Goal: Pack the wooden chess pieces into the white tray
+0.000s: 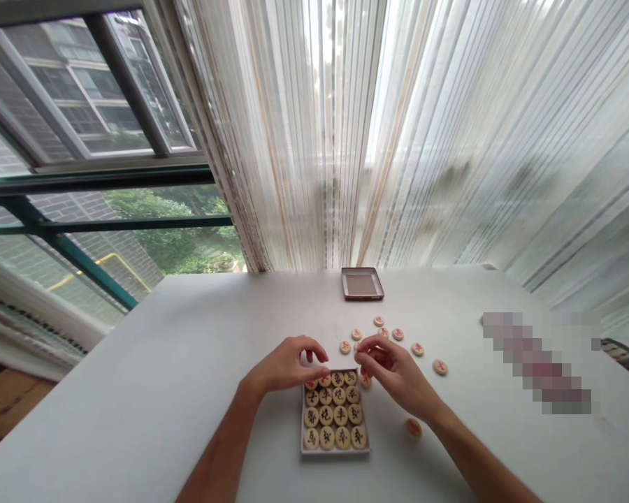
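Both bare forearms come up from below, angling inward. The left hand [288, 363] is palm down, fingers curled, thumb tucked under. The right hand [393, 369] faces it, fingers bent in, and the two sets of fingertips nearly meet.

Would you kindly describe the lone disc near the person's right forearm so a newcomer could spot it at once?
On the white table, find the white box packed with round pieces, before the person. Right of it, beside the right forearm, lies one disc with a red mark. The other loose discs lie under or beyond the right hand; this one sits alone, nearer the person.
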`<control>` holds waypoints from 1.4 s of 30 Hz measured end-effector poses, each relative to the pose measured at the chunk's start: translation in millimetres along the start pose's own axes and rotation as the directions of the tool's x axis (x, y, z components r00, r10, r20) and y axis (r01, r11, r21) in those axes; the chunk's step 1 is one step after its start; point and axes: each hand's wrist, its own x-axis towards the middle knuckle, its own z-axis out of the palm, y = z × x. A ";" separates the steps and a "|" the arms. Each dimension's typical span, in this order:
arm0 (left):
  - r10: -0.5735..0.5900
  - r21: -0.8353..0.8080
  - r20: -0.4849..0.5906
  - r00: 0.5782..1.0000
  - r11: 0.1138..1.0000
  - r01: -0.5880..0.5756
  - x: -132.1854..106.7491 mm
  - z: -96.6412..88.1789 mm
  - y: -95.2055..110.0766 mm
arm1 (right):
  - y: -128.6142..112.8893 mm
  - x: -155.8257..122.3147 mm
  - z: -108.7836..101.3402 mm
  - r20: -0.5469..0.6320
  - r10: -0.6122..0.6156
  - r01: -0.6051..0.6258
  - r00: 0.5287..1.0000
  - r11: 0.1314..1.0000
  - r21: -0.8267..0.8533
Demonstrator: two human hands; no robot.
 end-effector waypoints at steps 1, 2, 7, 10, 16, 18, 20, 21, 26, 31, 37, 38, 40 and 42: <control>-0.020 -0.003 0.031 0.999 1.000 0.020 -0.8 -1.8 -2.0 | 0.2 0.1 -0.4 -0.002 -0.003 0.003 1.000 1.000 0.001; -0.040 -0.009 0.059 0.997 0.999 0.041 -1.6 -3.3 -4.1 | 0.2 0.3 -0.9 -0.004 -0.005 0.005 1.000 1.000 -0.001; -0.102 -0.026 0.154 0.983 0.994 0.107 -5.3 -7.5 -15.9 | -3.5 1.0 -2.6 -0.011 0.002 -0.002 1.000 1.000 0.001; -0.107 -0.031 0.185 0.977 0.993 0.114 -5.9 -8.3 -20.7 | -5.8 0.4 -2.2 -0.006 0.010 -0.010 1.000 1.000 0.020; -0.107 -0.013 0.139 0.984 0.994 0.110 -5.3 -9.0 -17.6 | -1.9 0.7 -0.7 0.039 -0.005 0.003 0.999 0.999 0.053; -0.095 -0.009 0.121 0.988 0.995 0.097 -5.0 -8.5 -14.6 | 0.0 1.2 -0.8 0.050 -0.005 0.001 0.999 0.997 0.072; -0.059 -0.002 0.087 0.994 0.998 0.060 -3.6 -6.6 -11.2 | 0.8 1.4 -1.1 0.057 -0.004 -0.001 0.998 0.996 0.087; -0.035 0.006 0.055 0.998 0.999 0.035 -2.4 -4.7 -9.2 | 0.6 1.3 -1.2 0.059 -0.003 -0.003 0.998 0.996 0.088; 0.060 0.003 -0.189 0.980 0.998 -0.060 7.3 14.9 5.3 | -2.8 -0.2 0.4 0.041 -0.010 0.008 0.999 0.999 0.035; 0.088 -0.107 -0.240 0.967 0.987 -0.116 12.4 37.7 18.9 | -3.9 -1.6 4.5 0.035 -0.034 0.033 0.999 0.999 0.012; 0.100 -0.229 -0.240 0.966 0.961 -0.156 13.2 44.0 22.5 | -2.6 -1.9 7.0 0.018 -0.028 0.027 0.999 0.996 0.087; 0.101 -0.234 -0.244 0.965 0.959 -0.159 13.3 43.5 22.8 | -2.5 -2.0 7.1 0.017 -0.033 0.031 0.999 0.996 0.086; 0.100 -0.239 -0.250 0.963 0.957 -0.161 13.4 42.3 23.5 | -2.5 -2.2 7.1 0.028 -0.052 0.050 0.998 0.996 0.067; 0.099 -0.250 -0.245 0.964 0.955 -0.162 13.3 41.3 24.4 | -2.7 -2.3 7.1 0.048 -0.077 0.074 0.996 0.996 0.044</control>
